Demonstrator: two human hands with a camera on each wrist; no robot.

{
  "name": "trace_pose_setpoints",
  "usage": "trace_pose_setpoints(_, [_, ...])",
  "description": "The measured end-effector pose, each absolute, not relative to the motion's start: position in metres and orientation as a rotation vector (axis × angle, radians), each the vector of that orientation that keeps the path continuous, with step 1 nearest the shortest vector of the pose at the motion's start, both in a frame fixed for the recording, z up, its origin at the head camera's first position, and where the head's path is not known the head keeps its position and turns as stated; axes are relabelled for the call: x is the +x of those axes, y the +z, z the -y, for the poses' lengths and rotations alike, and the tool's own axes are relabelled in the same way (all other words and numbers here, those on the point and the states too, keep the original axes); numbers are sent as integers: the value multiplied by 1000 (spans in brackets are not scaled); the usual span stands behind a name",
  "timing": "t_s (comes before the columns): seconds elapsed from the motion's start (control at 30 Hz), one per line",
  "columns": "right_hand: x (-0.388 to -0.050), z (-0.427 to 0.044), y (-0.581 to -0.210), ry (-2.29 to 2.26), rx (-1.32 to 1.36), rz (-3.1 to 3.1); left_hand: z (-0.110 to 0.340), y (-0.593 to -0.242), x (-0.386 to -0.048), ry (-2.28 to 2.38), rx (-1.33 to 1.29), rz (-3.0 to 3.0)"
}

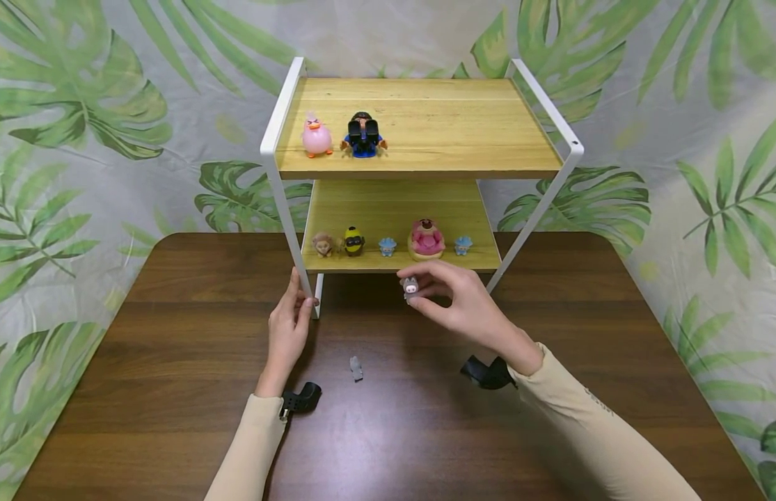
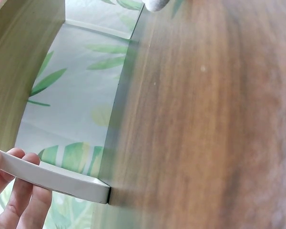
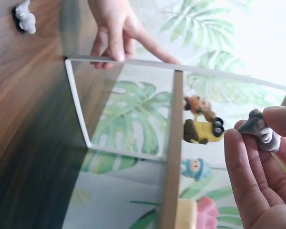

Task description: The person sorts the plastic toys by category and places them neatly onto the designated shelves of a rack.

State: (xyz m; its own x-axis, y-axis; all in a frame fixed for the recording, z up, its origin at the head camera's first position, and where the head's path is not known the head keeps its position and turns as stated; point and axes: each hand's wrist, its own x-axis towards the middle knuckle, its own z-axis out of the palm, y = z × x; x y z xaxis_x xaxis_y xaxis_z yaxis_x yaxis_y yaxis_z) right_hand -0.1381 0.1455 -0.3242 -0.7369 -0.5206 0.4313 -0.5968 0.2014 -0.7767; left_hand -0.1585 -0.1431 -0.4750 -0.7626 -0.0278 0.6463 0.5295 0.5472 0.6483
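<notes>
My right hand [image 1: 465,299] pinches a small grey animal figurine [image 1: 410,285] with a pale pink snout between thumb and fingers. It is held in front of the lower shelf board's front edge. In the right wrist view the figurine [image 3: 262,133] sits at the fingertips. My left hand [image 1: 289,330] grips the white front left leg [image 2: 62,183] of the shelf rack, thumb on one side and fingers on the other. A second small grey figurine [image 1: 356,369] lies on the table between the two forearms.
On the lower board [image 1: 394,202] stand a brown-haired figure [image 1: 323,243], a yellow figure with goggles [image 1: 353,241], two blue figures and a pink bear [image 1: 427,240]. The top board [image 1: 450,125] bears a pink duck [image 1: 316,137] and a blue-and-black figure [image 1: 364,136].
</notes>
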Motion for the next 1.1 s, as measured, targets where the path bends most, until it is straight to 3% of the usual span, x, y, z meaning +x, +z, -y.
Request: trace_pose_setpoints(1.1, [-139, -154, -276, 1537, 1126, 2188, 143, -474, -158, -1196, -406, 2177])
